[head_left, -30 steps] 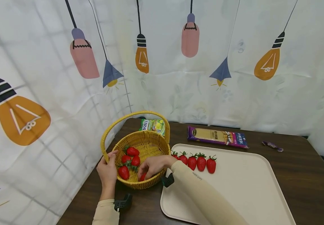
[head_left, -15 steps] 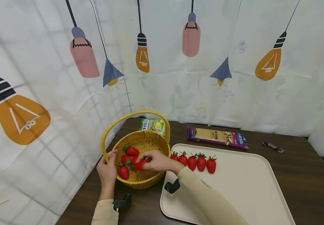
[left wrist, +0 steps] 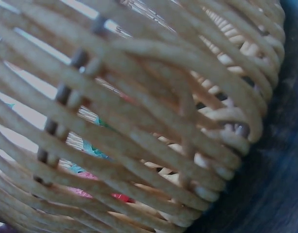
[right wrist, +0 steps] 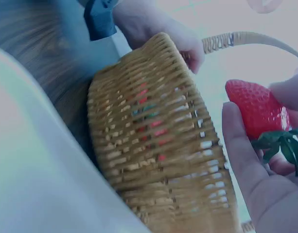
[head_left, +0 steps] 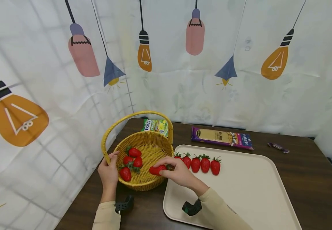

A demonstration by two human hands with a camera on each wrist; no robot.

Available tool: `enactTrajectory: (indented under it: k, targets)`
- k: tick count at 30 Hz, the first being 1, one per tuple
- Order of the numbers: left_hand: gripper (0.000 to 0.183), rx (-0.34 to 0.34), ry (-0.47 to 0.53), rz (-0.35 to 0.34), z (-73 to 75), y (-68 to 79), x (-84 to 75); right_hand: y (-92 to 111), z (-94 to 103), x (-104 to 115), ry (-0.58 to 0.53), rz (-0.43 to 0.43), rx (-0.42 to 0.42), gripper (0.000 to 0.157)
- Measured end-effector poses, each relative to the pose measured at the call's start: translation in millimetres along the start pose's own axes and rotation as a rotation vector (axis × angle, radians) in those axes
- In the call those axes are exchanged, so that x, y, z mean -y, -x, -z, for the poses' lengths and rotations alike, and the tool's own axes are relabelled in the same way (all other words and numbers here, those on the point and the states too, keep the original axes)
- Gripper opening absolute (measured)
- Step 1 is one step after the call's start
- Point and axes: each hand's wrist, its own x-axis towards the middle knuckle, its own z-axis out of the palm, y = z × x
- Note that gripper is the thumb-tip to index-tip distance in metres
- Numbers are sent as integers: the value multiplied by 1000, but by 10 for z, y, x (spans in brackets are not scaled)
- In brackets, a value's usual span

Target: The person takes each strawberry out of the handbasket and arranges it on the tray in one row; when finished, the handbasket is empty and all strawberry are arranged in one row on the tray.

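My left hand (head_left: 108,174) grips the yellow wicker basket (head_left: 158,147) at its left rim, by the foot of the arched handle. Between the thumb and fingers of my right hand (head_left: 181,175) is a red strawberry (head_left: 156,170), held over the basket's right rim. The right wrist view shows that strawberry (right wrist: 255,108) up close, green leaves toward the palm and tip pointing away. Several more strawberries (head_left: 125,174) lie in the left half of the basket. Only the basket's woven wall (left wrist: 139,126) fills the left wrist view, with bits of red and green through the gaps.
Right of the basket lies a cream tray (head_left: 241,188), with a row of several strawberries (head_left: 205,164) along its far left side. Behind are a green FOX'S candy bag (head_left: 157,126), a purple pasta pack (head_left: 222,137) and a small purple wrapped item (head_left: 278,147) on the dark table.
My right hand has taken a strawberry from the basket's bottom and carried it up and right to the rim. The left hand keeps its grip on the basket.
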Motion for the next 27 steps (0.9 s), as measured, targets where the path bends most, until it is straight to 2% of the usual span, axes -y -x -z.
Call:
enactTrajectory:
  k: [2, 5, 7, 9, 15, 23, 27]
  targets:
    - [27, -1, -5, -5, -3, 10, -12, 86, 53, 114, 25, 1, -28, 22]
    - [27, -12, -4, 1, -9, 20, -24, 186, 140, 138, 66, -10, -62, 23]
    - [27, -13, -2, 5, -12, 25, -29, 244, 204, 133, 86, -29, -83, 23]
    - [28, -13, 2, 0, -18, 24, -30, 283, 272, 27, 100, -48, -101, 23]
    - [27, -16, 2, 0, -16, 6, 1, 348, 476, 0, 187, -106, -180, 26]
    - [27, 1, 23, 18, -14, -14, 39, 428, 867, -7, 156, -286, -265, 36]
    - [27, -5, 27, 8, -3, -10, 30, 466, 1086, 4, 164, -314, -332, 39]
